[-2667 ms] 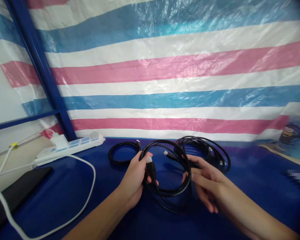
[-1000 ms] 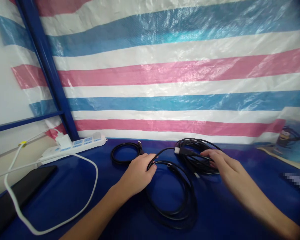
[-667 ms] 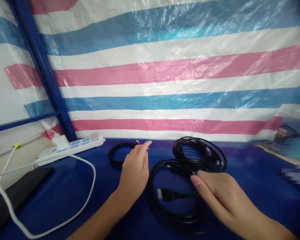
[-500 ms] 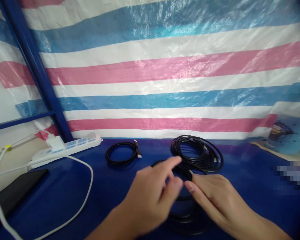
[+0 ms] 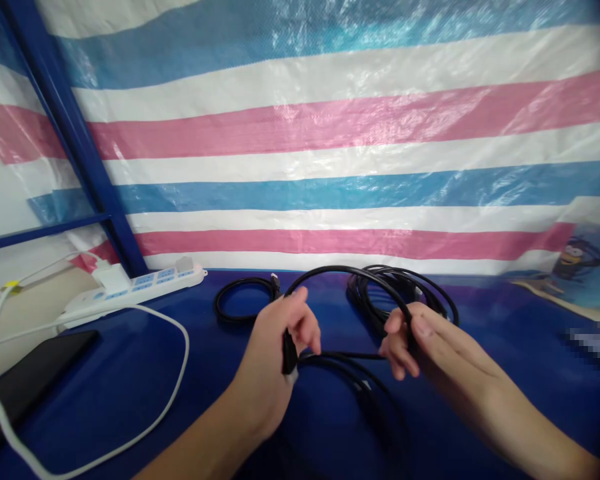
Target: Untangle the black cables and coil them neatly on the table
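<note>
A long black cable [image 5: 350, 272] arcs up between both hands over the blue table [image 5: 205, 400]. My left hand [image 5: 275, 360] is closed on its plug end, which points downward below my fingers. My right hand [image 5: 420, 340] is closed around the cable farther along, where the arc comes down. More loops of this cable [image 5: 365, 393] lie on the table below and in front of my hands. A larger black coil [image 5: 405, 293] rests just behind my right hand. A small black coil [image 5: 245, 300] lies behind my left hand.
A white power strip [image 5: 135, 288] with a white plug and cord [image 5: 170, 400] sits at the left by a blue post [image 5: 70, 133]. A black flat object [image 5: 30, 380] lies at the near left. A striped tarp [image 5: 330, 133] forms the back wall.
Both hands had let go and hovered open over the flat coil. Now they have closed on the cable and lifted a stretch of it into an arc.
</note>
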The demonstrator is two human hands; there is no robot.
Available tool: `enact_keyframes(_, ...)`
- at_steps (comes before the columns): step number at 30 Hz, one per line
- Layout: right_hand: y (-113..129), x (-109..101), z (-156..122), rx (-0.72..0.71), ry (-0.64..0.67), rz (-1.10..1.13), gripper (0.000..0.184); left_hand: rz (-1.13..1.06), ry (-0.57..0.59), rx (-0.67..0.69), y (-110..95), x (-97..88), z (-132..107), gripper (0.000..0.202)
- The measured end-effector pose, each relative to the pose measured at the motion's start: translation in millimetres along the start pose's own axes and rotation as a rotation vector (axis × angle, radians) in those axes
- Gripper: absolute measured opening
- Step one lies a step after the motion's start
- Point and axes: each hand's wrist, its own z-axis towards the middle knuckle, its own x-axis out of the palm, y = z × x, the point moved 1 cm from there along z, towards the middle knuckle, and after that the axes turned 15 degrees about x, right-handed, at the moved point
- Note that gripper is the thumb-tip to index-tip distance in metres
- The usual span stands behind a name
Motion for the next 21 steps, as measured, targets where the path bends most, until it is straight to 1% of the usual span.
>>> enact_keyframes(3, -2.7, 10.5, -4.6, 0.009, 0.049, 0.114, 0.034, 0.394, 0.154, 0.008, 19.0, 1.2, -7.5, 0.051)
enact_keyframes(5, -1.7, 18.1, -9.2, -0.009, 0.111, 0.141, 0.04, 0.552, 0.212, -0.01, 32.0, 0.5, -13.0, 0.055)
enact_keyframes(6, -0.8, 21.5, -11.2, -0.013, 0.15, 0.145, 0.042, 0.562, 0.242, -0.078, 37.5, 0.1, -15.2, 0.057)
enact_keyframes(8, 1.4, 25.9, -13.8, -0.019, 0.179, 0.123, 0.043, 0.464, 0.314, -0.298, 45.2, -0.3, -17.4, 0.06)
enact_keyframes(9, 2.2, 26.9, -14.4, -0.018, 0.159, 0.097, 0.042, 0.381, 0.345, -0.409, 47.0, 0.1, -17.5, 0.062)
enact_keyframes(10, 2.7, 27.1, -14.7, -0.014, 0.123, 0.067, 0.041, 0.281, 0.355, -0.49, 47.6, 0.7, -17.0, 0.062)
enact_keyframes(11, 2.8, 26.9, -14.9, -0.007, 0.078, 0.034, 0.04, 0.181, 0.338, -0.534, 47.1, 1.4, -15.9, 0.062)
enact_keyframes(12, 2.2, 26.4, -15.1, 0.007, 0.035, 0.0, 0.039, 0.086, 0.295, -0.532, 45.9, 2.1, -14.4, 0.06)
enact_keyframes(14, -0.9, 25.5, -16.1, 0.041, -0.027, -0.047, 0.038, -0.089, 0.186, -0.473, 43.1, 3.3, -12.2, 0.052)
enact_keyframes(15, -3.1, 25.3, -17.0, 0.033, -0.035, -0.07, 0.037, -0.154, 0.133, -0.444, 41.9, 3.7, -11.9, 0.048)
enact_keyframes(16, -5.5, 25.5, -18.1, -0.002, -0.024, -0.1, 0.036, -0.188, 0.088, -0.425, 41.0, 3.9, -12.2, 0.044)
enact_keyframes(18, -10.1, 26.1, -20.5, -0.145, 0.034, -0.201, 0.039, -0.229, 0.02, -0.417, 40.1, 4.2, -14.0, 0.038)
enact_keyframes(20, -12.4, 26.9, -21.8, -0.333, 0.11, -0.365, 0.055, -0.239, -0.017, -0.477, 40.1, 4.2, -16.3, 0.037)
enact_keyframes(21, -12.3, 27.3, -21.4, -0.401, 0.133, -0.47, 0.062, -0.242, -0.029, -0.507, 40.0, 3.9, -17.0, 0.037)
